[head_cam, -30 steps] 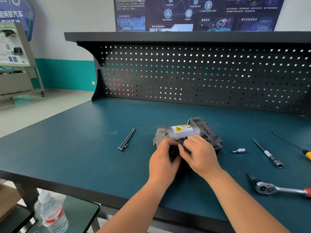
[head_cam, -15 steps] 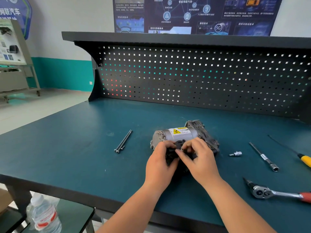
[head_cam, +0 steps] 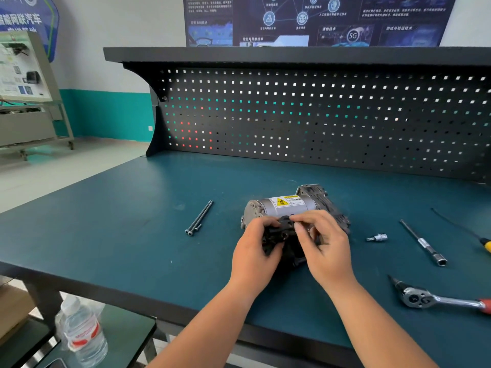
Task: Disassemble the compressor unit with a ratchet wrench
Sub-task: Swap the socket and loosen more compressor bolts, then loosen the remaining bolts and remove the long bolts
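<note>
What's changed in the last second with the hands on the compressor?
Little. The right hand has shifted its fingers on the black part at the front of the compressor, so more of that part shows between the hands. The left hand keeps gripping its left side; nothing was let go. The long bolts, socket bit, extension bar and ratchet wrench have not moved.

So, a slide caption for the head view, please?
Left hand and right hand grip the compressor unit; ratchet wrench lies aside.
</note>
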### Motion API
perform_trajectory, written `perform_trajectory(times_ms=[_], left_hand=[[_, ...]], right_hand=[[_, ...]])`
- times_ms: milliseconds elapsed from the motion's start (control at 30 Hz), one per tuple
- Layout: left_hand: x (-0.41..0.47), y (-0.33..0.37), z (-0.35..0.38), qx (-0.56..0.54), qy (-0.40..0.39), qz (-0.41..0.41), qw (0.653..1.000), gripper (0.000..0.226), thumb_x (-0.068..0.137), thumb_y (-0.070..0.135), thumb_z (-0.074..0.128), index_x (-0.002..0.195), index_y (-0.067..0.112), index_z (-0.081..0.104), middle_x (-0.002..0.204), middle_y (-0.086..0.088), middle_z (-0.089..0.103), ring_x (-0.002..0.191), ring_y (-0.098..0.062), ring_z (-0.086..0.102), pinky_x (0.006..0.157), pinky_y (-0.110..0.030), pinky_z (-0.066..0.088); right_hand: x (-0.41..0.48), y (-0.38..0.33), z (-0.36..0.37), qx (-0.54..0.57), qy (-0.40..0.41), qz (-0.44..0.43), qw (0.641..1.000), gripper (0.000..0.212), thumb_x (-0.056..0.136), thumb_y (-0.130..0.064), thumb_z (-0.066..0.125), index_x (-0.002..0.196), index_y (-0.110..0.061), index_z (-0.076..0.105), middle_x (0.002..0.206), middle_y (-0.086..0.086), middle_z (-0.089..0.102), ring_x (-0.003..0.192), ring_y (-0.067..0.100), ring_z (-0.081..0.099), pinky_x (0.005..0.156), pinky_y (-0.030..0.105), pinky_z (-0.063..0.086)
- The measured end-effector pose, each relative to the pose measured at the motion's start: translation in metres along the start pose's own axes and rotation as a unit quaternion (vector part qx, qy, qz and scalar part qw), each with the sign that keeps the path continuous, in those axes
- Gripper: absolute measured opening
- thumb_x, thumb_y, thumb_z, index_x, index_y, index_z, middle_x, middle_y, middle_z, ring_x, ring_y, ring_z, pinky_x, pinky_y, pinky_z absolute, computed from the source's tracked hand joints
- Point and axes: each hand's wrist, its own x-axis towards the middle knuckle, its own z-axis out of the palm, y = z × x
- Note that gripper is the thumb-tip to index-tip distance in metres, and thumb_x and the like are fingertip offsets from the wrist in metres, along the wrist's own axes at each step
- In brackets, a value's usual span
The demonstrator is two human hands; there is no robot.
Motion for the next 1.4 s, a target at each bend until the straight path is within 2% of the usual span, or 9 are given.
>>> perform_trajectory(times_ms=[133,267,367,533,867,1033,1167,1267,1400], left_hand=[[-0.006,0.002,-0.019,-0.045,-0.024,0.049,0.997,0.049,0.075,0.007,0.061,0.111,0.038,0.048,0.113,0.015,0.057,0.107,0.000,0.054,0.089,-0.014,0.041],[-0.010,-0.028,-0.079,0.048,0.031,0.013,0.998,0.045,0.072,0.008,0.056,0.104,0.039,0.052,0.105,0.016,0.059,0.096,-0.004,0.055,0.075,-0.015,0.041],[0.012,-0.064,-0.122,0.171,0.094,-0.112,0.974,0.035,0.076,-0.003,0.059,0.098,0.025,0.057,0.101,0.004,0.060,0.093,-0.018,0.054,0.081,-0.032,0.043],[0.025,-0.088,-0.128,0.212,0.028,-0.244,0.946,0.037,0.080,0.004,0.056,0.115,0.015,0.055,0.115,-0.005,0.055,0.110,-0.026,0.048,0.097,-0.036,0.039],[0.023,-0.083,-0.126,0.205,0.056,-0.159,0.964,0.019,0.080,0.003,0.058,0.087,0.020,0.063,0.097,0.006,0.052,0.104,-0.017,0.049,0.081,-0.022,0.032],[0.020,-0.076,-0.127,0.189,0.080,-0.099,0.974,0.024,0.078,-0.005,0.059,0.081,0.018,0.064,0.090,0.006,0.055,0.095,-0.017,0.053,0.077,-0.025,0.035],[0.014,-0.063,-0.122,0.168,0.083,-0.015,0.982,0.030,0.078,-0.009,0.063,0.091,0.018,0.061,0.092,0.004,0.057,0.093,-0.020,0.055,0.076,-0.025,0.036],[0.010,-0.040,-0.097,0.099,0.013,0.007,0.995,0.040,0.078,0.007,0.073,0.105,0.029,0.053,0.107,0.009,0.059,0.106,-0.014,0.055,0.085,-0.019,0.039],[0.015,-0.010,-0.052,0.066,-0.145,0.098,0.982,0.083,0.064,0.040,0.080,0.132,0.035,0.034,0.142,0.016,0.038,0.136,0.003,0.026,0.110,-0.014,0.020]], right_hand=[[-0.021,-0.032,0.024,0.064,-0.013,-0.036,0.997,0.012,0.082,-0.011,0.066,0.088,-0.021,0.069,0.089,-0.011,0.064,0.078,0.003,0.059,0.062,0.014,0.043],[-0.042,-0.053,0.070,0.118,-0.090,-0.005,0.989,0.007,0.079,-0.014,0.068,0.084,-0.018,0.068,0.085,-0.012,0.061,0.079,0.003,0.060,0.068,0.016,0.048],[-0.023,-0.047,0.113,0.047,-0.207,0.074,0.974,0.008,0.076,-0.007,0.068,0.082,-0.013,0.068,0.085,-0.003,0.061,0.079,0.009,0.060,0.073,0.025,0.051],[0.025,0.007,0.170,-0.155,-0.265,0.234,0.922,0.013,0.084,-0.008,0.061,0.095,-0.009,0.067,0.107,0.009,0.061,0.099,0.025,0.059,0.084,0.030,0.044],[0.025,0.021,0.204,-0.228,-0.332,0.214,0.890,0.026,0.091,-0.011,0.051,0.114,-0.011,0.063,0.119,0.012,0.055,0.110,0.031,0.055,0.086,0.034,0.044],[0.012,-0.005,0.173,-0.175,-0.347,0.235,0.891,0.044,0.093,-0.024,0.053,0.133,-0.009,0.042,0.138,0.008,0.038,0.121,0.030,0.048,0.095,0.037,0.041],[-0.024,-0.030,0.104,-0.103,-0.421,0.171,0.885,0.042,0.089,-0.032,0.056,0.127,-0.013,0.054,0.134,0.003,0.048,0.123,0.019,0.047,0.104,0.030,0.037],[-0.049,-0.038,0.025,-0.038,-0.434,0.160,0.886,0.026,0.085,-0.028,0.060,0.108,-0.018,0.068,0.112,-0.005,0.064,0.104,0.003,0.056,0.094,0.017,0.041],[-0.057,-0.025,-0.072,-0.044,-0.268,0.213,0.939,0.020,0.083,-0.009,0.068,0.085,-0.028,0.071,0.093,-0.011,0.068,0.095,-0.003,0.060,0.086,0.012,0.043]])
